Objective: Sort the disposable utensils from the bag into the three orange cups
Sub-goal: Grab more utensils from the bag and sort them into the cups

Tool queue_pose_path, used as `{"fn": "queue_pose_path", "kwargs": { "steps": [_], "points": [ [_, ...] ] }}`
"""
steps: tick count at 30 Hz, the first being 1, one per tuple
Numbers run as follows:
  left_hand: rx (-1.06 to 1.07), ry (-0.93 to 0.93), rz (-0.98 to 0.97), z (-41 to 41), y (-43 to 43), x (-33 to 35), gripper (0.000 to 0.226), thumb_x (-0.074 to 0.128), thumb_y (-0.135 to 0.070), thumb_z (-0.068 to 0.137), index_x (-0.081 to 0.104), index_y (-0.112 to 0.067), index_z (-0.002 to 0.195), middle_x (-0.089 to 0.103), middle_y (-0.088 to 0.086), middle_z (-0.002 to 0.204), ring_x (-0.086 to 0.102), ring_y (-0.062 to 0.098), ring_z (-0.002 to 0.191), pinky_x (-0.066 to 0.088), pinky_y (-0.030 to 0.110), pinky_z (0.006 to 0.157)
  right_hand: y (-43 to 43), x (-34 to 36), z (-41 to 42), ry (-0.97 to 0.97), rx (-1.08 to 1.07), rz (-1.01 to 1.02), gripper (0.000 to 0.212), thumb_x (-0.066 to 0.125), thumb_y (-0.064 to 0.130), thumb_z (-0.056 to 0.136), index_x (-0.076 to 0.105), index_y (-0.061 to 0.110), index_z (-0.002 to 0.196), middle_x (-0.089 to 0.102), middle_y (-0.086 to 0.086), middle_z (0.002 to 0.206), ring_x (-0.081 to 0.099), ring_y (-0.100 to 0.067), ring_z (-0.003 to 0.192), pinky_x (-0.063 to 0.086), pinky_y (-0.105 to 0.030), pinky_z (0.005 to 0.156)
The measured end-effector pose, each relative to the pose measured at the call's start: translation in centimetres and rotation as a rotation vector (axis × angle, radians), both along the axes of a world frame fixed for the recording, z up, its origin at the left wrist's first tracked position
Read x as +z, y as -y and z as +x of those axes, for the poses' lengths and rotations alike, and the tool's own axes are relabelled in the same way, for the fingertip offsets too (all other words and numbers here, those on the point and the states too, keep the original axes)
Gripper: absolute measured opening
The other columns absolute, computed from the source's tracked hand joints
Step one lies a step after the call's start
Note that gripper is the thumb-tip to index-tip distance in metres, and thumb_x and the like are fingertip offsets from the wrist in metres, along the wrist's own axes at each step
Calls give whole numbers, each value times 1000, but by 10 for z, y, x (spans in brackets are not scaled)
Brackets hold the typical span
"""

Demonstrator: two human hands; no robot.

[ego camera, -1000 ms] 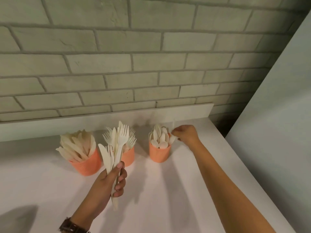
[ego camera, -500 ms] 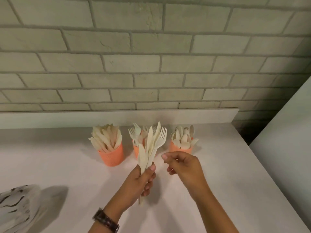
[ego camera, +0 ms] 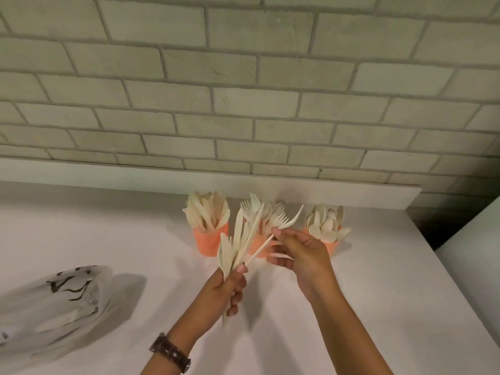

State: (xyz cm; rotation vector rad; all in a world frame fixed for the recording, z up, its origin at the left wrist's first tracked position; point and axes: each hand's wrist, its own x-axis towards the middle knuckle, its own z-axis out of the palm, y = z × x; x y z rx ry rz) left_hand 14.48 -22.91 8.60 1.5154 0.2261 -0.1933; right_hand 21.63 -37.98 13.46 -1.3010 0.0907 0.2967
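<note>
My left hand [ego camera: 227, 290] grips a utensil bundle [ego camera: 238, 244]; right hand [ego camera: 305, 253] pinches one fork [ego camera: 284, 223], both partly hiding the middle cup [ego camera: 259, 240]. Bag [ego camera: 54, 301] print blurred.

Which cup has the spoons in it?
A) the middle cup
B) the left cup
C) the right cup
C: the right cup is packed with round-ended spoons, while the left cup holds long flat knives.
</note>
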Motion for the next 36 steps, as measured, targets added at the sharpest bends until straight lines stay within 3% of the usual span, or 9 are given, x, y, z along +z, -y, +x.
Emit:
{"fn": "queue_pose_path", "kwargs": {
  "steps": [5,10,15,19,23,25,28,31,36],
  "points": [
    [121,-42,-168,-5,-20,-3,24,40,-29,97,47,-13,81,36,-6,57,30,9,46,27,18,40,-3,5,35,161,-203,36,10,67,4,82,68,6,72,68,1,57,65,-12,54,55,-21,55],
    [141,-26,-316,-6,-26,2,18,41,-22,96,48,-12,84,36,-3,58,29,9,44,24,18,39,-27,-34,67,424,-229,-558,10,70,6,78,73,-2,83,71,-6,68,56,3,53,42,-16,58],
    [117,6,-448,-7,-26,6,15,52,-23,90,50,-9,86,38,0,58,32,10,44,30,19,39,-36,-52,65,434,-220,-810,29,71,10,78,69,0,105,72,-14,101,65,-20,76,43,-21,71],
    [148,78,-423,-3,-23,16,20,48,-31,83,45,-11,82,38,-1,56,34,12,46,35,21,45,-35,-39,29,379,-311,-305,15,65,19,86,68,12,99,70,-8,97,66,-22,80,53,-28,73],
    [172,229,-154,3,-9,32,30,43,-40,90,50,-18,71,49,1,61,49,17,60,41,28,62,-45,-61,-29,-376,-81,379,50,43,47,91,63,5,110,71,-10,103,59,-29,108,47,-43,94],
    [173,309,-52,4,2,39,35,42,-37,95,54,-15,71,54,1,66,53,11,65,45,19,65,-50,-62,-48,-666,-40,602,51,44,46,90,63,2,108,71,-16,105,57,-33,112,46,-49,95],
    [204,308,27,3,19,41,23,47,-29,92,62,-13,85,62,-8,76,59,-2,72,45,9,68,-53,-40,-58,-758,-108,731,41,50,39,89,64,3,103,70,-23,97,62,-34,97,55,-45,78],
    [241,293,-36,2,29,36,21,52,-21,92,63,-32,105,70,-19,100,60,-11,97,45,3,76,-55,-22,-55,-716,-141,751,41,48,39,89,70,7,104,70,-15,108,59,-29,102,48,-40,87],
    [240,328,31,0,34,40,27,49,-12,93,64,-32,105,71,-14,100,61,-4,102,45,6,80,-56,-15,-55,-606,-138,769,42,47,37,91,77,9,84,74,-6,97,63,-20,100,46,-31,89]
  ]
}}
